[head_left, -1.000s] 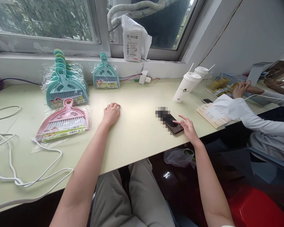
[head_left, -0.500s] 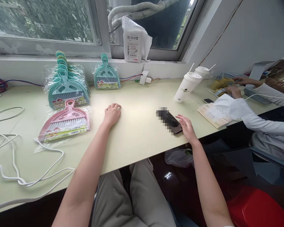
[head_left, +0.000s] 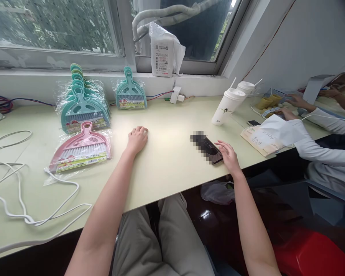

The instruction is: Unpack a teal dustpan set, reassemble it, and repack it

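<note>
My left hand (head_left: 137,138) rests palm down on the pale desk (head_left: 161,168), fingers loosely bent and holding nothing. At the right edge of a dark smartphone (head_left: 214,153) lies my right hand (head_left: 229,156), with its fingers apart; whether the fingertips touch the phone I cannot tell. Part of the phone is blurred out by blocks. Left of my left hand is a pink dustpan and brush set (head_left: 84,145) in clear wrapping. Behind it stands a row of wrapped teal dustpan sets (head_left: 84,109), and a smaller teal set (head_left: 130,92) leans against the wall.
White cables (head_left: 24,207) loop over the desk's left side. Two lidded white cups (head_left: 225,107) with straws stand at the back right, near a tissue pack (head_left: 263,138). A co-worker's sleeves (head_left: 319,147) and hands are at the far right. A red stool (head_left: 319,253) stands below.
The view has shifted very slightly. My hands stay in nearly the same places on the desk. The co-worker's hands at the far right have moved a little.
</note>
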Demonstrator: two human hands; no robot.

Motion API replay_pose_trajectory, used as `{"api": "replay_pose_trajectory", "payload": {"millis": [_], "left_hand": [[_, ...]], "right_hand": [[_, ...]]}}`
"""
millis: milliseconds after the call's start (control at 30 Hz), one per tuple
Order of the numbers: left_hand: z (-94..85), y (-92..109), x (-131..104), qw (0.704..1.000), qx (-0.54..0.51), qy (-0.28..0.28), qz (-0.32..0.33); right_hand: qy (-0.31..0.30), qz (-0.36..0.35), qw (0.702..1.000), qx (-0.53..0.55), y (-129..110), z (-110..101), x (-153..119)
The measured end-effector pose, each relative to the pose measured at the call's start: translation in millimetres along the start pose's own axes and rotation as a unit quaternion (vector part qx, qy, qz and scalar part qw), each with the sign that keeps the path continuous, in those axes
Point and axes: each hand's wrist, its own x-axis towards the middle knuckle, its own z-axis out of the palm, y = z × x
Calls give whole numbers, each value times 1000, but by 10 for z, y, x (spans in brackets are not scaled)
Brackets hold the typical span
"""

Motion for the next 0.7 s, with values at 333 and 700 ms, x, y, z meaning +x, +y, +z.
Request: {"api": "replay_pose_trajectory", "payload": {"millis": [333, 700], "left_hand": [[-13, 12, -7, 1000, 3, -3, 0], [0, 6, -6, 1000, -4, 4, 2]], "right_hand": [[95, -12, 994, 45, 66, 4, -26], [121, -13, 990, 73, 147, 15, -30]]}}
